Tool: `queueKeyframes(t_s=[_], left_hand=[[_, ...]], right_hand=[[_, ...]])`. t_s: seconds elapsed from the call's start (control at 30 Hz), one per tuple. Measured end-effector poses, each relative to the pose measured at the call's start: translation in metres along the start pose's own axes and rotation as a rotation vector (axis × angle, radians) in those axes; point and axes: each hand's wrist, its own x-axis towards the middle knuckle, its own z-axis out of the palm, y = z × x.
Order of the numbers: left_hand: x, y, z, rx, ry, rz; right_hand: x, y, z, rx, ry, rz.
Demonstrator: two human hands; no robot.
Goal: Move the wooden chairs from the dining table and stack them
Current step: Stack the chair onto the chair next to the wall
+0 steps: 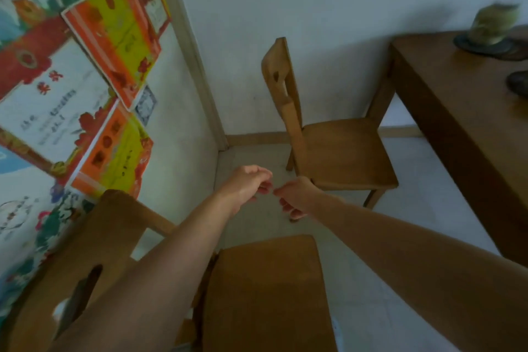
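The fingers [264, 187] of the left hand [248, 186] are loosely curled inward, tips close together, clamped on nothing; those of the right hand [295, 197] hang curled downward in the same slack way, also empty. The two hands nearly meet at the middle of the view, over bare floor [257, 223], which suits arms stretched forward on the way to a grasp and not yet shaped for one.

At about 1 o'clock from the hands, just beyond the right hand, stands a small wooden chair [337, 151], upright on its legs, its backrest with a cut-out handle slot turned toward the wall corner and its seat facing the dining table [463, 111] at 2 to 3 o'clock. It sits just beside the table's near leg, as a chair does when it belongs to that table, so I judge it is the one to be fetched.

At 6 o'clock, directly below the forearms, is a second wooden chair [265, 294], seat up, its backrest with a like slot at 7 to 8 o'clock. It stands apart from the table against the poster-covered wall [71, 94], probably as the base of the stack.

On the table's far end, at 2 o'clock, lie a blurred greenish object on a dark disc [491, 28] and another dark item I cannot identify.
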Motion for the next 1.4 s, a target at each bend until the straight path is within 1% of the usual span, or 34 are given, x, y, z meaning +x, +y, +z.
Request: queueKeyframes(t_s=[0.1, 0.2, 0.37, 0.5, 0.57, 0.67, 0.73, 0.83, 0.93, 1.0, 1.1, 1.2, 1.4], left_hand=[[0.037, 0.027, 0.024, -0.068, 0.007, -0.012], [0.072, 0.047, 0.043, -0.132, 0.025, -0.031], [0.127, 0.077, 0.051, -0.260, 0.111, -0.093], [0.170, 0.094, 0.045, -0.259, 0.209, -0.131], [0.190, 0.100, 0.038, -0.239, 0.261, -0.138], [0.220, 0.105, 0.031, -0.173, 0.302, -0.140], [0.237, 0.109, 0.030, -0.128, 0.292, -0.143], [0.256, 0.113, 0.024, -0.151, 0.275, -0.148], [0.270, 0.110, 0.012, -0.234, 0.227, -0.178], [0.273, 0.112, 0.010, -0.232, 0.196, -0.189], [0.278, 0.115, 0.008, -0.095, 0.240, -0.109], [0.280, 0.117, 0.004, -0.005, 0.274, -0.059], [0.274, 0.103, -0.019, 0.040, 0.270, -0.048]], right_hand=[[0.032, 0.001, -0.052, 0.039, 0.001, -0.025], [0.063, -0.001, -0.093, 0.038, 0.049, 0.014], [0.115, -0.022, -0.129, 0.077, 0.077, 0.021], [0.151, -0.048, -0.140, 0.077, 0.057, -0.068], [0.167, -0.061, -0.139, 0.053, 0.061, -0.109], [0.187, -0.075, -0.129, -0.008, 0.084, -0.217], [0.200, -0.082, -0.116, -0.083, 0.077, -0.267], [0.216, -0.084, -0.098, -0.182, 0.083, -0.310], [0.229, -0.084, -0.084, -0.229, 0.178, -0.361], [0.232, -0.083, -0.080, -0.280, 0.285, -0.355], [0.232, -0.083, -0.076, -0.336, 0.403, -0.321], [0.232, -0.084, -0.074, -0.387, 0.433, -0.323], [0.232, -0.090, -0.049, -0.437, 0.437, -0.363]])
